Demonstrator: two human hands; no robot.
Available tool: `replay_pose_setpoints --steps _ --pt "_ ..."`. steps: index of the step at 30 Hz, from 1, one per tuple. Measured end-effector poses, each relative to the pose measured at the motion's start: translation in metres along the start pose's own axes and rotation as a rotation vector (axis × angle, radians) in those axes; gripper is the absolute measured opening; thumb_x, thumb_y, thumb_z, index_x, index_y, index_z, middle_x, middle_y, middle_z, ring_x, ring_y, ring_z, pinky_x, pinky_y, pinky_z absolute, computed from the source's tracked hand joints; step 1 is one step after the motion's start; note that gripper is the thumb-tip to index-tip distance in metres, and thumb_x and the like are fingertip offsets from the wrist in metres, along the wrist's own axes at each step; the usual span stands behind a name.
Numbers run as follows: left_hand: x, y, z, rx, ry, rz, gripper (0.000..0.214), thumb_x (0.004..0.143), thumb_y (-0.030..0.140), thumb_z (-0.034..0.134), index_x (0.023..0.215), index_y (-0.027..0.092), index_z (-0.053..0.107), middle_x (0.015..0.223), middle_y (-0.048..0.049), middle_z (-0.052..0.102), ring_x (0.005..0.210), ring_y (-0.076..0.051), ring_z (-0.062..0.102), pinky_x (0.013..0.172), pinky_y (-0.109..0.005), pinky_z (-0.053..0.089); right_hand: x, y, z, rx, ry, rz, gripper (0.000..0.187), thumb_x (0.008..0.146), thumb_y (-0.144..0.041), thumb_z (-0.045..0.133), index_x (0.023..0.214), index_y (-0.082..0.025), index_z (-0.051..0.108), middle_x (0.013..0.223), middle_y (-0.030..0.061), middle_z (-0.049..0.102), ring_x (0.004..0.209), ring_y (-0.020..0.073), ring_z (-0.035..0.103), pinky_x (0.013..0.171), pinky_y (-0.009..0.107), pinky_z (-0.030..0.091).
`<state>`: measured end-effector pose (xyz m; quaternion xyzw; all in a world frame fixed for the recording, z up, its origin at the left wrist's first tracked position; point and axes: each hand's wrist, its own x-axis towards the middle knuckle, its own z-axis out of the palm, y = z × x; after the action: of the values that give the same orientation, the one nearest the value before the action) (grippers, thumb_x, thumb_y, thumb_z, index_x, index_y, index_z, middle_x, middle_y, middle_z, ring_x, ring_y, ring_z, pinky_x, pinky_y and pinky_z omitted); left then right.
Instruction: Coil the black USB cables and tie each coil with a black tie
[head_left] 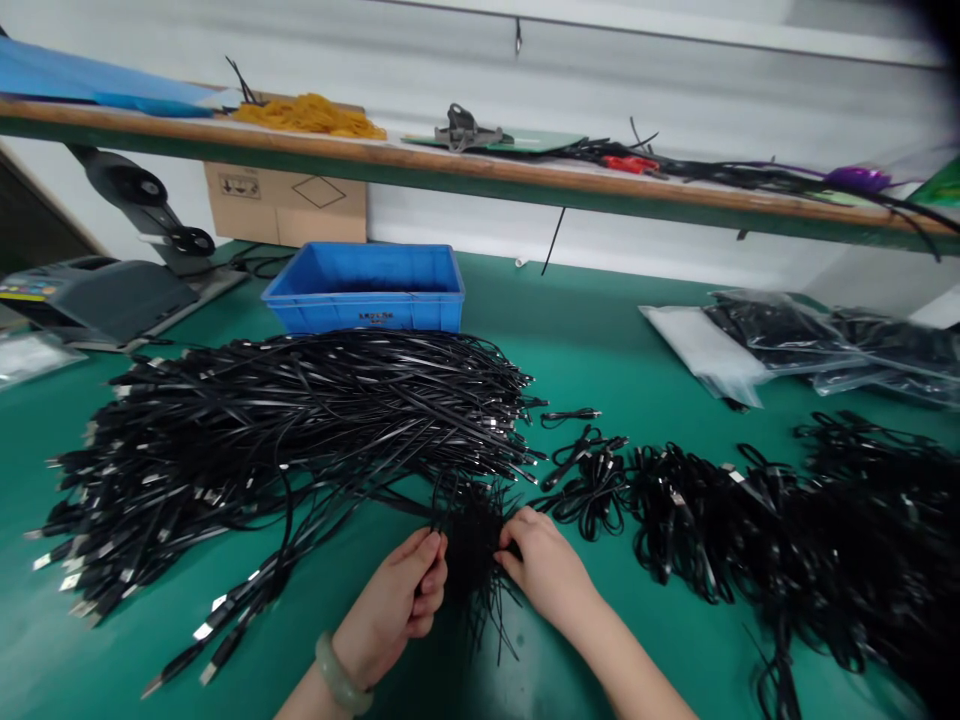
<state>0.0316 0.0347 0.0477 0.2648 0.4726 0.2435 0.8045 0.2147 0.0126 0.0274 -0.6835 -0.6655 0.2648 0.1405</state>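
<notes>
"Okay, hands?"

"Left hand (pixel 392 610), jade bangle (pixel 342 673) on the wrist, curls closed around a bunch of thin black cables (pixel 472 560). Right hand (pixel 546 570) pinches the same bunch from the other side."

"Where's the bunch?"

"Between the hands, low over the green table (pixel 592 320), loose ends fanning downward."

"Around it?"

"Big heap of black USB cables (pixel 300 430) just behind and to the left, metal plugs sticking out at both ends. Coiled black cables (pixel 697 510) lie in tangled piles right of the hands."

"Further out?"

"Blue plastic crate (pixel 365 290) behind the heap, clear bags of black cables (pixel 780 335) far right. Cardboard box (pixel 285 205) under a wooden shelf (pixel 420 160), and yellow rubber bands (pixel 307 118) on top of that shelf."
</notes>
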Motion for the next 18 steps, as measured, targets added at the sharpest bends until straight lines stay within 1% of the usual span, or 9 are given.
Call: replay_pose_setpoints --steps 4,8,10,12,14,16,17,18 --pt "-0.001 0.0 -0.001 -0.003 0.006 0.008 0.037 0.069 0.05 0.06 0.075 0.02 0.04 0.051 0.0116 0.03 0.039 -0.002 0.017 0.038 -0.016 0.003 0.001 -0.002 -0.007 0.04 0.022 -0.031 0.01 0.078 -0.014 0.055 0.075 -0.019 0.064 0.084 0.004 0.059 0.086 0.0188 0.054 0.077 0.026 0.039" --pt "-0.002 0.0 -0.003 -0.005 0.013 0.017 0.036 0.07 0.051 0.059 0.074 0.02 0.04 0.051 0.0115 0.03 0.039 -0.002 0.018 0.039 -0.016 0.003 -0.003 -0.009 -0.025 0.086 0.068 -0.02 0.01 0.078 -0.019 0.057 0.071 -0.02 0.064 0.081 0.0043 0.059 0.082 0.0194 0.054 0.075 0.028 0.04" --pt "0.0 -0.001 -0.003 -0.005 0.015 0.019 0.037 0.069 0.052 0.059 0.074 0.02 0.04 0.051 0.0117 0.03 0.039 -0.002 0.017 0.039 -0.016 0.003 -0.007 -0.015 -0.034 0.123 0.111 -0.005 0.011 0.078 -0.022 0.058 0.068 -0.021 0.062 0.078 0.0037 0.058 0.078 0.0191 0.054 0.071 0.028 0.039" --pt "0.002 -0.005 -0.001 0.008 0.019 0.028 0.038 0.069 0.053 0.059 0.074 0.021 0.04 0.05 0.0119 0.03 0.039 -0.002 0.017 0.039 -0.016 0.003 -0.012 -0.023 -0.038 0.214 0.182 -0.011 0.014 0.079 -0.026 0.057 0.067 -0.021 0.06 0.074 0.0026 0.056 0.072 0.0177 0.053 0.065 0.027 0.039" --pt "0.005 -0.009 0.003 0.047 0.033 0.037 0.038 0.069 0.054 0.057 0.073 0.021 0.04 0.049 0.012 0.03 0.038 -0.003 0.016 0.038 -0.017 0.004 -0.016 -0.031 -0.035 0.352 0.252 -0.021 0.017 0.079 -0.029 0.056 0.064 -0.02 0.058 0.068 0.0013 0.053 0.065 0.0157 0.05 0.059 0.026 0.037" --pt "0.007 -0.015 0.008 0.101 0.054 0.055 0.036 0.07 0.055 0.056 0.073 0.022 0.041 0.048 0.0118 0.029 0.038 -0.004 0.016 0.037 -0.017 0.006 -0.017 -0.038 -0.026 0.49 0.278 0.0 0.02 0.077 -0.03 0.057 0.06 -0.019 0.056 0.062 -0.0003 0.049 0.059 0.0139 0.046 0.054 0.025 0.035" --pt "0.007 -0.017 0.01 0.116 0.045 0.06 0.034 0.071 0.053 0.056 0.073 0.022 0.042 0.049 0.0112 0.031 0.038 -0.005 0.019 0.037 -0.017 0.01 -0.016 -0.041 -0.02 0.552 0.271 0.03 0.02 0.075 -0.03 0.058 0.058 -0.019 0.056 0.059 -0.001 0.048 0.057 0.0132 0.044 0.053 0.024 0.034" --pt "0.007 -0.019 0.012 0.131 0.035 0.081 0.031 0.072 0.05 0.057 0.074 0.022 0.044 0.05 0.0098 0.034 0.04 -0.007 0.026 0.037 -0.018 0.016 -0.014 -0.043 -0.014 0.609 0.256 0.071 0.021 0.073 -0.029 0.059 0.056 -0.019 0.055 0.057 -0.0017 0.047 0.055 0.0126 0.043 0.052 0.024 0.034"
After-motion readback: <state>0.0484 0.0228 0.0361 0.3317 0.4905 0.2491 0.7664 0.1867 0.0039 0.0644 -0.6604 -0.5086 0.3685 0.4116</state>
